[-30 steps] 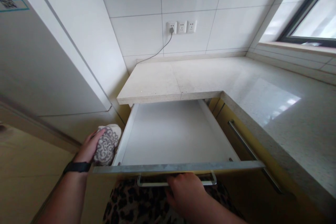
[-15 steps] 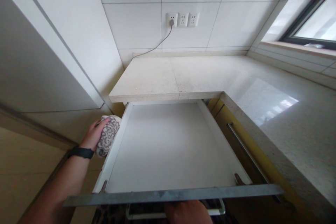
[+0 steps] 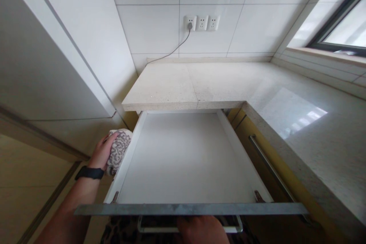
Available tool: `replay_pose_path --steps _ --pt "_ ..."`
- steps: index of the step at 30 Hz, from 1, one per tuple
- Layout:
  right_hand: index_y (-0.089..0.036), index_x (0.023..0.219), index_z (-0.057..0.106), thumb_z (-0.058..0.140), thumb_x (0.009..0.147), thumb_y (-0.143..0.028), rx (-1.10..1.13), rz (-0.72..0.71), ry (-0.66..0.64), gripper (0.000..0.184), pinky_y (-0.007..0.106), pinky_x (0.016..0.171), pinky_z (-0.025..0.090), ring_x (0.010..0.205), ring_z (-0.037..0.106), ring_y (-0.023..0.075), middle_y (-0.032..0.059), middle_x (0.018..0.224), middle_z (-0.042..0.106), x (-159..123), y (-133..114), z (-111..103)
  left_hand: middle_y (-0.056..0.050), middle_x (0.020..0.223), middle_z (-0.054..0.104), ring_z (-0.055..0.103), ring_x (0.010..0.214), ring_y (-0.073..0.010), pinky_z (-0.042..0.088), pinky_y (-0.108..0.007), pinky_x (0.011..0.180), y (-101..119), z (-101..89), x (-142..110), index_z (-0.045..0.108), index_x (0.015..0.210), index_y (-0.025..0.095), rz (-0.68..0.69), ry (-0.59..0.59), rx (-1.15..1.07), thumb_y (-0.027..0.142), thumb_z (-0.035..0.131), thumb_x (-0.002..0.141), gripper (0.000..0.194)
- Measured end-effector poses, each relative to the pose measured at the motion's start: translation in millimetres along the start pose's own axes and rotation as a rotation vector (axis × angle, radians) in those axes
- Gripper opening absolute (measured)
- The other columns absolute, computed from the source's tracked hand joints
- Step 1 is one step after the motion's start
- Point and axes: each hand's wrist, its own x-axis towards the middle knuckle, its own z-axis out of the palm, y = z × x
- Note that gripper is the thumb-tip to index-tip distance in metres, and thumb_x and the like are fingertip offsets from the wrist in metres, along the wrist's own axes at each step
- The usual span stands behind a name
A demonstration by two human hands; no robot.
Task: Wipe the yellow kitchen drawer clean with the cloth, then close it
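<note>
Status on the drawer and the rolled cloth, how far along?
Done: the drawer stands pulled out from under the countertop, its inside bare. In hand: the right hand grips the drawer handle; the left hand holds the patterned cloth just outside the drawer's left wall. Left: the cloth is not yet inside.

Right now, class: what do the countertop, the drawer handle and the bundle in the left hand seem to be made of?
Countertop: speckled beige stone or composite, polished; it reflects the window. Drawer handle: probably brushed metal, silvery bar. Bundle in left hand: soft patterned cloth, knit-like.
</note>
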Motion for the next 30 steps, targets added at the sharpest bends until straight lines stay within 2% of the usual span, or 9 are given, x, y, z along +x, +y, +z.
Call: replay_pose_path --steps 7,12,17,22,26,30 --pt "-0.022 0.103 0.078 0.065 0.086 -0.028 -0.008 0.045 -0.138 0.022 0.038 0.067 0.060 0.086 0.075 0.0332 0.0129 0.092 0.077 9.1 3.0 10.6 -0.007 0.105 0.076 0.070 0.100 -0.0275 0.056 -0.039 0.090 -1.2 -4.7 -10.8 0.073 0.113 0.018 0.081 0.032 0.105 0.060 0.072 0.073 0.058" --pt "-0.022 0.104 0.078 0.067 0.086 -0.027 -0.020 0.055 -0.164 0.022 0.039 0.069 0.060 0.085 0.076 0.0336 0.0139 0.091 0.077 8.8 -0.4 4.3 -0.007 0.110 0.075 0.068 0.107 -0.0282 0.051 -0.039 0.099 4.6 -8.2 -23.5 0.073 0.111 0.020 0.183 -0.045 0.205 0.063 0.070 0.076 0.056" --pt "-0.022 0.100 0.078 0.068 0.086 -0.027 -0.037 0.052 -0.146 0.018 0.039 0.070 0.060 0.085 0.076 0.0329 0.0134 0.090 0.077 7.6 -2.7 -3.6 -0.008 0.115 0.074 0.065 0.112 -0.0291 0.048 -0.038 0.103 8.9 -11.1 -32.1 0.071 0.115 0.019 0.284 -0.128 0.315 0.064 0.068 0.078 0.059" --pt "-0.022 0.097 0.079 0.073 0.086 -0.044 -0.031 0.086 -0.109 0.025 0.040 0.080 0.059 0.093 0.075 0.0326 0.0133 0.093 0.077 7.6 -7.5 -15.0 -0.009 0.117 0.073 0.065 0.113 -0.0286 0.047 -0.040 0.104 0.9 -14.4 -24.9 0.070 0.117 0.018 0.273 -0.114 0.288 0.065 0.066 0.081 0.060" --pt "-0.023 0.099 0.078 0.068 0.090 -0.047 -0.029 0.081 -0.078 0.027 0.042 0.075 0.060 0.087 0.075 0.0335 0.0122 0.092 0.078 14.9 -11.9 -18.9 -0.009 0.120 0.072 0.064 0.116 -0.0288 0.046 -0.040 0.106 -2.2 -19.4 -14.9 0.070 0.119 0.018 0.296 -0.124 0.283 0.063 0.067 0.081 0.059" --pt "-0.024 0.096 0.078 0.068 0.088 -0.050 -0.091 0.116 -0.001 0.030 0.041 0.071 0.060 0.081 0.076 0.0338 0.0114 0.084 0.077 33.6 -0.6 -20.6 -0.009 0.121 0.072 0.064 0.117 -0.0291 0.045 -0.041 0.107 -8.6 -16.7 -2.5 0.070 0.119 0.020 0.286 -0.156 0.314 0.062 0.068 0.080 0.058"
